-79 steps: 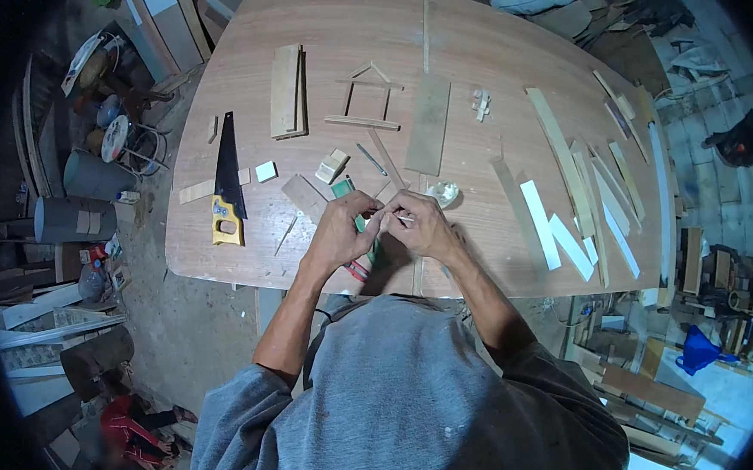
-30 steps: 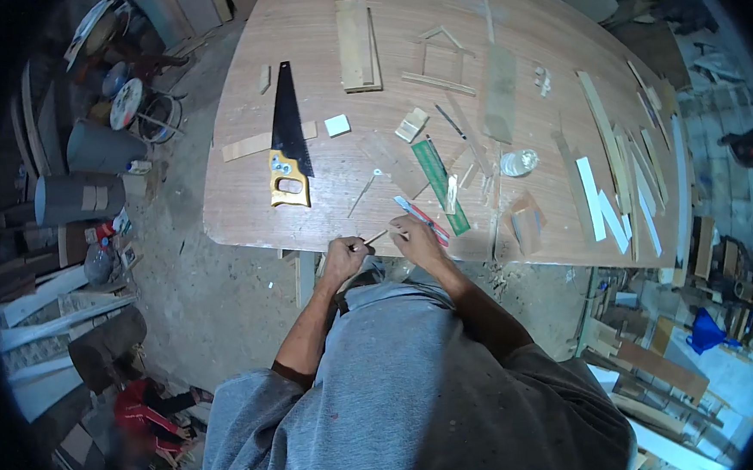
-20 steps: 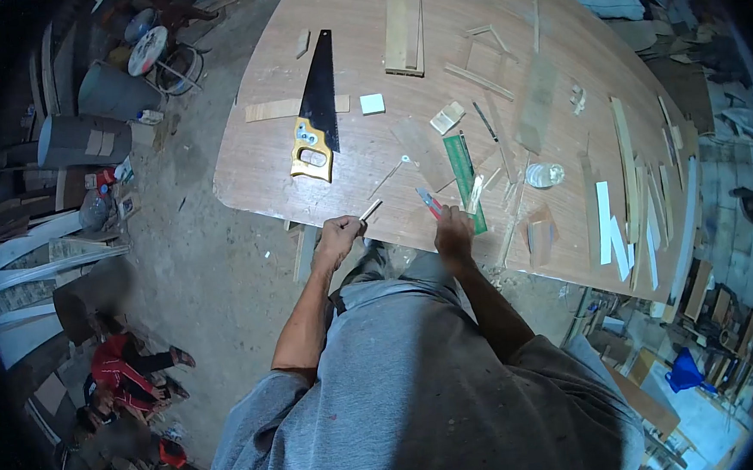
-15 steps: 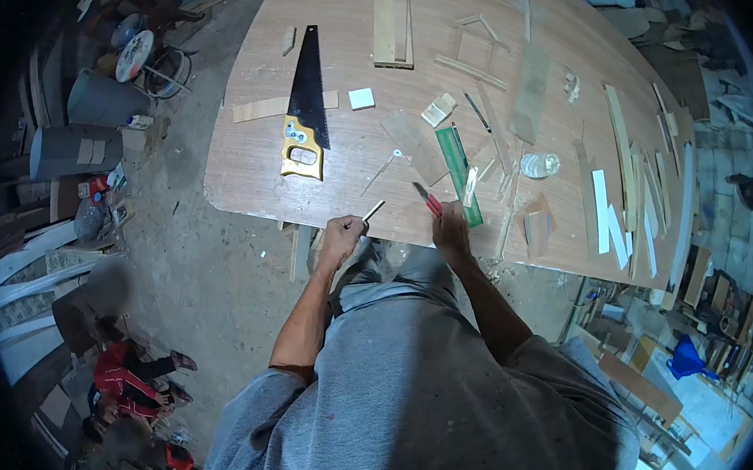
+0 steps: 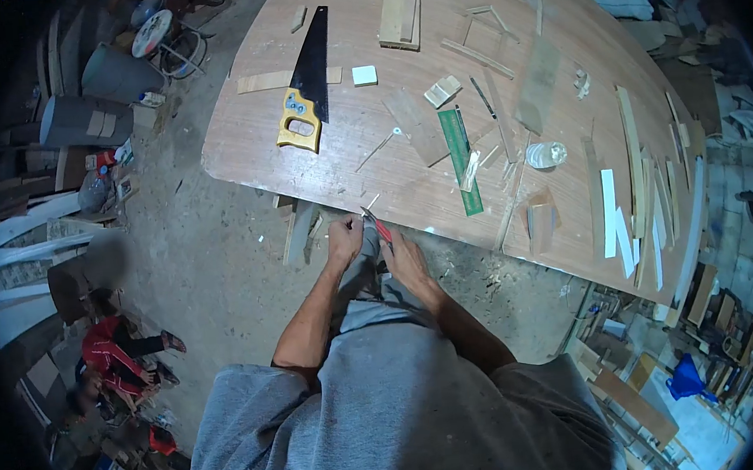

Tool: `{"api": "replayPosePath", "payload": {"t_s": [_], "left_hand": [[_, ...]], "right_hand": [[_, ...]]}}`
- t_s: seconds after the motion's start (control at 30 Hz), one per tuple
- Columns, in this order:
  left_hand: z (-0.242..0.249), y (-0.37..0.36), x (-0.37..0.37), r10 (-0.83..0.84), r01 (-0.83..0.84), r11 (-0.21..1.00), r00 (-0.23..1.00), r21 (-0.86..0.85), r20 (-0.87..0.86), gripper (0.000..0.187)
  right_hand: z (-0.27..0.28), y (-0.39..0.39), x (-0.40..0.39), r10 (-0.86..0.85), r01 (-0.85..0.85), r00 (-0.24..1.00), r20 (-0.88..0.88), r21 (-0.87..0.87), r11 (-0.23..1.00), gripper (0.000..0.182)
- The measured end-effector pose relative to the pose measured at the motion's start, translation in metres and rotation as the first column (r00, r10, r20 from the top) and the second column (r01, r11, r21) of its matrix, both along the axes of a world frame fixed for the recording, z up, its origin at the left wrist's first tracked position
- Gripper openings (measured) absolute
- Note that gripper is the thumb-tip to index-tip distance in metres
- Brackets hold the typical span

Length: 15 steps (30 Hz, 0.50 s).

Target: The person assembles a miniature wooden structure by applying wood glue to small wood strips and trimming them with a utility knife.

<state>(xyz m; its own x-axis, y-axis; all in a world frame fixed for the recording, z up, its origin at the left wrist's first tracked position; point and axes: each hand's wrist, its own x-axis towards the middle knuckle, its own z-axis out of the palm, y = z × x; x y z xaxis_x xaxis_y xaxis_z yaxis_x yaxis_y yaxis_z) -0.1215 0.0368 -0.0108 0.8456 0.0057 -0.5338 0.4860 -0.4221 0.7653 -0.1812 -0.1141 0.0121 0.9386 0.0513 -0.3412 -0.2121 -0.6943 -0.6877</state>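
At the near edge of the table, my left hand point(image 5: 346, 239) is closed around a thin wooden stick point(image 5: 374, 201) that points up and to the right. My right hand point(image 5: 404, 257) grips a small red-handled tool point(image 5: 381, 229) with a dark metal head. That head meets the stick just beyond my left fingers; whether it is a knife or pliers is too small to tell. A handsaw point(image 5: 303, 93) with a yellow handle lies on the table, up and left of my hands. To the right lies a green ruler point(image 5: 458, 157) with a wood scrap on it.
The wooden table point(image 5: 242, 157) also bears a white block point(image 5: 365, 75), a clear jar point(image 5: 546, 155), a pencil point(image 5: 482, 97) and several wood strips point(image 5: 641, 193). Drums point(image 5: 85, 121) stand at the left. A person in red point(image 5: 112, 354) is low down at the lower left.
My right hand has moved left, bringing the red-handled tool from beside the ruler to the stick. My left hand still holds the stick. The view has shifted slightly.
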Motion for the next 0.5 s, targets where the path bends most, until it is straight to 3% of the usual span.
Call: {"api": "replayPosePath", "payload": {"t_s": [0.1,0.17,0.37,0.5], "left_hand": [[-0.018,-0.004,-0.006,0.075,-0.086,0.994,0.988,0.07,0.137,0.028],[-0.022,-0.01,-0.006,0.169,-0.17,0.985,0.981,0.01,0.091,0.026],[-0.02,-0.018,-0.003,0.314,-0.313,0.948,0.949,0.048,-0.008,0.021],[-0.01,-0.019,0.001,0.342,-0.34,0.94,0.935,0.038,-0.093,0.02]], "right_hand": [[-0.015,0.004,0.0,0.0,-0.002,0.999,-0.034,-0.059,0.998,0.029],[-0.016,0.002,-0.001,0.041,-0.038,0.999,0.03,-0.104,0.994,0.029],[-0.026,-0.001,-0.004,0.119,-0.105,0.99,0.082,-0.159,0.982,0.029],[-0.02,-0.007,0.002,0.172,-0.158,0.983,0.069,-0.177,0.972,0.027]]}}
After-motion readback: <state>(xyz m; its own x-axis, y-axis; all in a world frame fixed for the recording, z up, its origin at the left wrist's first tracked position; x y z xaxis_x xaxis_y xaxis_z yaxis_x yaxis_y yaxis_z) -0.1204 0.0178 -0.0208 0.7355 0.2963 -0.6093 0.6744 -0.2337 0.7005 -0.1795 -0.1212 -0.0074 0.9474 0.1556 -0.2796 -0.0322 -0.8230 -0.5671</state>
